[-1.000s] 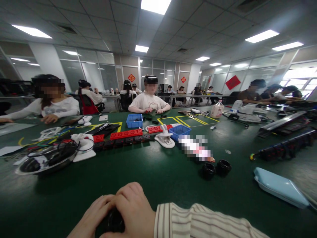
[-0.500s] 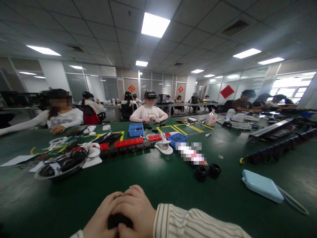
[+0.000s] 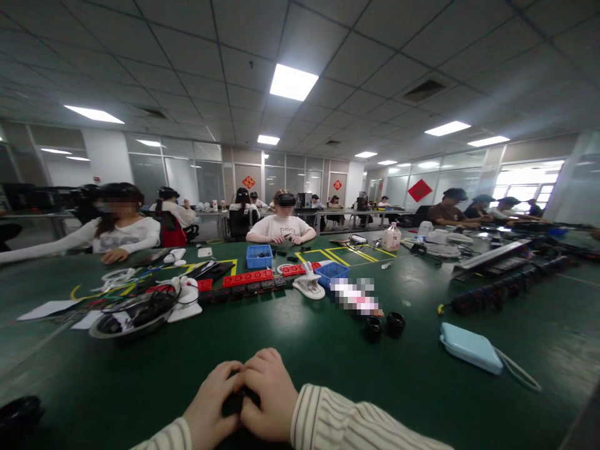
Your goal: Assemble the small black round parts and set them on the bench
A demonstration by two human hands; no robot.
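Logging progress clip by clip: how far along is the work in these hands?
Done: nothing visibly finished. In hand: the left hand and right hand both clasp a small black object, mostly hidden. Left, seemingly: two black round rings lie untouched on the green table, near a light blue pouch.

The black object (image 3: pixel 233 402) you hold is small and dark, with a dull, unshiny surface. Your left hand (image 3: pixel 212 409) and right hand (image 3: pixel 266 395) are wrapped round it from either side, so only a narrow strip of it shows in the gap between your fingers. It may be rounded, but too little of it is exposed to tell its shape or which way it is turned. It sits low over the near edge of the green table (image 3: pixel 328 356), right in front of you.
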